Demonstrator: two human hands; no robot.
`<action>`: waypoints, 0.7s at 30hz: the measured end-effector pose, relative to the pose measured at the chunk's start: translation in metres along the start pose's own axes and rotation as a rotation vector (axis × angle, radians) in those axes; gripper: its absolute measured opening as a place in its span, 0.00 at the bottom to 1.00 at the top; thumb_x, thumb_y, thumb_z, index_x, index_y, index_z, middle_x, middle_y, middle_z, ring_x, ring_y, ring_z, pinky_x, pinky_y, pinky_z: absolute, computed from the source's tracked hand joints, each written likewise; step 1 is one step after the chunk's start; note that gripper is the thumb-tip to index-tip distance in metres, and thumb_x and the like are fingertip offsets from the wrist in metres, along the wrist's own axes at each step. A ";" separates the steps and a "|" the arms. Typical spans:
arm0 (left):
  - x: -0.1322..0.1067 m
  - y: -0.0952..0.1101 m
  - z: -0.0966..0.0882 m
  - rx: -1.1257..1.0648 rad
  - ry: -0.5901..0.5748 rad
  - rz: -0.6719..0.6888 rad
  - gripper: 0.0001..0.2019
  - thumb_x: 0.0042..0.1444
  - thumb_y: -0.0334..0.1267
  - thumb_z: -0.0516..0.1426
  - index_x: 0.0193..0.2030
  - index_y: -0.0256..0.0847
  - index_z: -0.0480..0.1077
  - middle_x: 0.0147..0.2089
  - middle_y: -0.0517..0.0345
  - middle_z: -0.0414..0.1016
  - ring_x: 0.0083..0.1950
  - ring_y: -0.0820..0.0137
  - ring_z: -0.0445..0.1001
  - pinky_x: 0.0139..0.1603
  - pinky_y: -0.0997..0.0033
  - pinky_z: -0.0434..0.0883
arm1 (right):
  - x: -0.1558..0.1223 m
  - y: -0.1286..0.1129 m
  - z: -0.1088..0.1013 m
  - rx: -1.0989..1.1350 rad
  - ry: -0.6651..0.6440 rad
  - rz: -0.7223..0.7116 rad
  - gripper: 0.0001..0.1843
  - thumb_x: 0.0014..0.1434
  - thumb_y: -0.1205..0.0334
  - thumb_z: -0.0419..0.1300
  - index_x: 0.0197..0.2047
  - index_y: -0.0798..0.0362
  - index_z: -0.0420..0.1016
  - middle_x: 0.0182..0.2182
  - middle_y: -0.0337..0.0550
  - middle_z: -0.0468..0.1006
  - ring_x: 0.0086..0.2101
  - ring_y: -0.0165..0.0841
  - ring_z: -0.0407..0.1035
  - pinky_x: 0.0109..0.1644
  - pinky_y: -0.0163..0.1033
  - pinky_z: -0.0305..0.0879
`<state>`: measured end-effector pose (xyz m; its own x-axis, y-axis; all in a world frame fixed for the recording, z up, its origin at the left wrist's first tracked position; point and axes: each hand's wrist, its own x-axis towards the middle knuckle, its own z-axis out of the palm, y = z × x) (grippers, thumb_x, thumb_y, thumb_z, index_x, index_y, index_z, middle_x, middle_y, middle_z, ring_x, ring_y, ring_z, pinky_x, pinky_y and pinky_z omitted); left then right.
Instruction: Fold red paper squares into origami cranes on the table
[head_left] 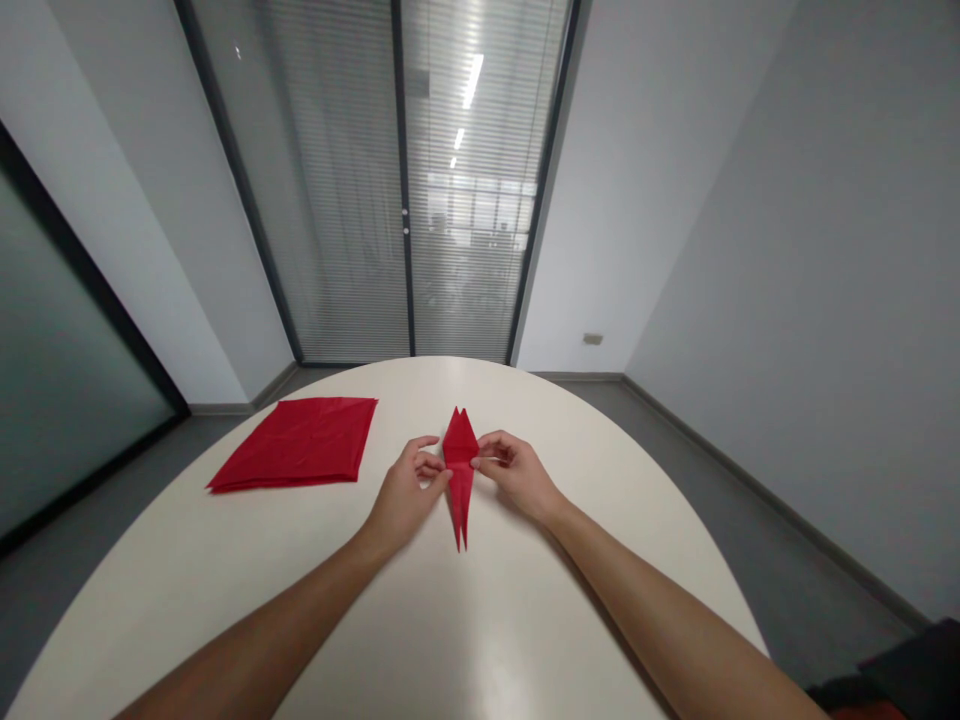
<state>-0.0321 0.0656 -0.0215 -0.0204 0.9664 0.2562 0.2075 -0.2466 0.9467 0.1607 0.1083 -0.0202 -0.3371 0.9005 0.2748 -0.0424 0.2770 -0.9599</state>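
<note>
A folded red origami paper (pixel 460 462) lies in front of me, long and narrow. It has two points at its far end and two thin split legs toward me. My left hand (pixel 409 490) holds its left edge near the middle, thumb on the paper and the other fingers curled. On the opposite edge, my right hand (pixel 517 474) pinches the paper between thumb and index finger. The underside of the paper is hidden.
A stack of red paper sheets (pixel 300 440) rests to the left on the round white table (pixel 390 640). Beyond the table stand glass panels with blinds (pixel 337 200). A dark object (pixel 911 670) shows at the lower right.
</note>
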 end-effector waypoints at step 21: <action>-0.008 0.020 -0.005 0.181 0.067 0.463 0.06 0.59 0.29 0.55 0.39 0.42 0.73 0.40 0.56 0.77 0.43 0.68 0.77 0.42 0.70 0.74 | -0.010 -0.029 0.003 -0.210 0.041 -0.294 0.13 0.59 0.57 0.67 0.47 0.48 0.76 0.37 0.44 0.83 0.40 0.37 0.76 0.44 0.42 0.68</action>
<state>-0.0330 0.0527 -0.0032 0.0522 0.7499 0.6594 0.3759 -0.6265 0.6827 0.1624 0.0897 0.0047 -0.3014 0.7837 0.5432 0.0639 0.5850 -0.8085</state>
